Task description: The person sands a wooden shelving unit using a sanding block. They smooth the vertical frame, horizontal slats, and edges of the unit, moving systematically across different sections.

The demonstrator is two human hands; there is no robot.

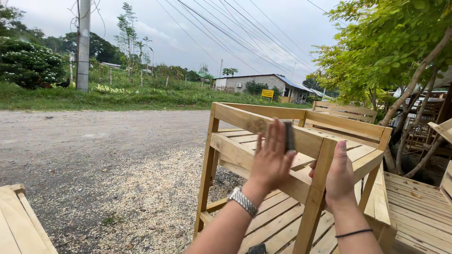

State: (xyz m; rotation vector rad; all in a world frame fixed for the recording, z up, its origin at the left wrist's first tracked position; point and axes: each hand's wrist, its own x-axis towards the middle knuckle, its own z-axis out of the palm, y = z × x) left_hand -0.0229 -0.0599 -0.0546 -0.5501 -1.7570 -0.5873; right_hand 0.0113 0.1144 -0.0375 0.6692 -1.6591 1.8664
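A bare wooden frame (245, 117) with slatted surfaces stands in front of me, tipped up on a slatted wooden platform. My left hand (272, 157), with a metal watch on its wrist, presses a small dark sanding block (289, 135) flat against the frame's upper side rail. My right hand (340, 178) grips the frame's corner post (320, 188) from behind, thumb up along the post. A dark band sits on my right wrist.
A gravel road (94, 136) with scattered sawdust (150, 197) runs to the left. Another wooden piece (19, 221) sits at the bottom left corner. More wooden furniture (346, 112) and a leafy tree (395, 51) stand at right. A utility pole (84, 44) and a building (268, 84) are far off.
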